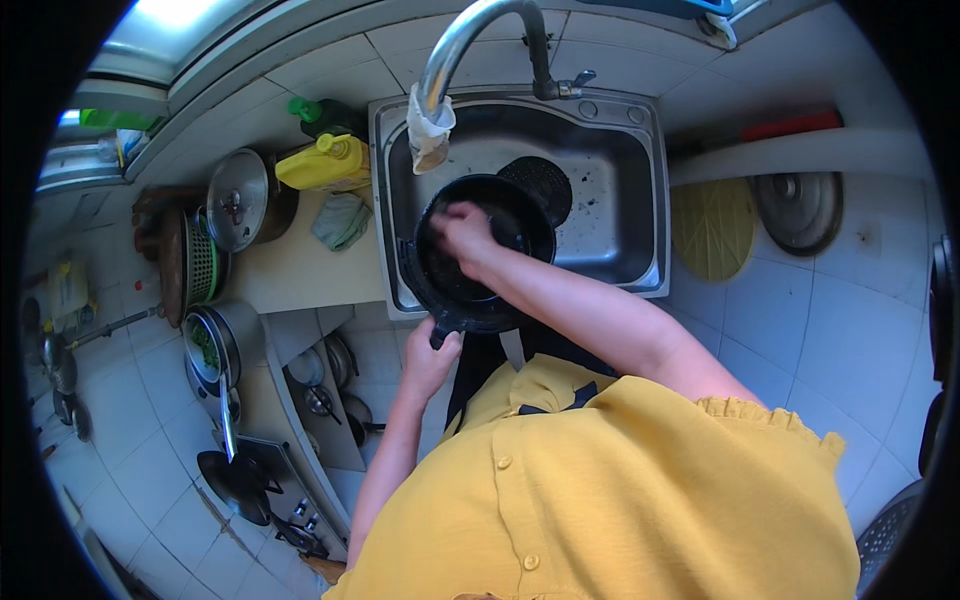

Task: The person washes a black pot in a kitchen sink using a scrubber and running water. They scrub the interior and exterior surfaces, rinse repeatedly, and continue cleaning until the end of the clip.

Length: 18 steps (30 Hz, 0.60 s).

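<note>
A round black pan (541, 238) rests over the front left of the stainless-steel sink (600, 244), tilted towards me. My left hand (430, 358) grips its short black handle (442, 335) at the near rim. Inside the pan is my right hand (465, 234), its fingers blurred by motion near the left inner wall. Whether those fingers hold anything is hidden by the blur. Behind the pan, a dark perforated round plate (538, 187) lies on the sink floor, with dark crumbs scattered to its right. The chrome faucet (450, 56), its spout wrapped in whitish material, arches overhead.
Left of the sink stand a yellow jug (326, 165), a dark green-capped bottle (334, 118) and a folded cloth (341, 221). Farther left are a lidded pot (238, 199), a pot with greens (202, 345) and a wok (232, 480). Lids (799, 210) hang at right.
</note>
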Each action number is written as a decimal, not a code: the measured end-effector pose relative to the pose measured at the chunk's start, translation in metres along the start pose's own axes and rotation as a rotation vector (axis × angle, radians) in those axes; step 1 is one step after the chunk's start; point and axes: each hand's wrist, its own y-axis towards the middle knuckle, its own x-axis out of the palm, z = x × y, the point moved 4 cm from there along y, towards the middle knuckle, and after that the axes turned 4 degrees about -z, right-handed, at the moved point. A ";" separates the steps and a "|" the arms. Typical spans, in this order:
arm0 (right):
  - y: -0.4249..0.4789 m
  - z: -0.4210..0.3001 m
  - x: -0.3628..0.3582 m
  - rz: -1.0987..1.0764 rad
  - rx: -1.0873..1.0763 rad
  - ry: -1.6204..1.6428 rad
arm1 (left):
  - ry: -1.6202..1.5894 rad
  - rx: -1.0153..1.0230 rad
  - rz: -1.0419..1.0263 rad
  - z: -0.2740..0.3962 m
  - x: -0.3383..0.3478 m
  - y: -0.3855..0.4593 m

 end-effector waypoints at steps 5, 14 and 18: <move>0.034 -0.021 -0.049 0.557 -0.323 0.258 | 0.229 0.090 0.114 0.052 0.016 0.000; -0.064 -0.063 -0.009 -0.748 -0.917 -1.286 | 0.236 0.140 0.085 0.052 -0.021 0.026; -0.078 -0.092 0.001 -0.827 -1.367 -1.933 | 0.321 0.044 0.020 0.090 -0.049 0.032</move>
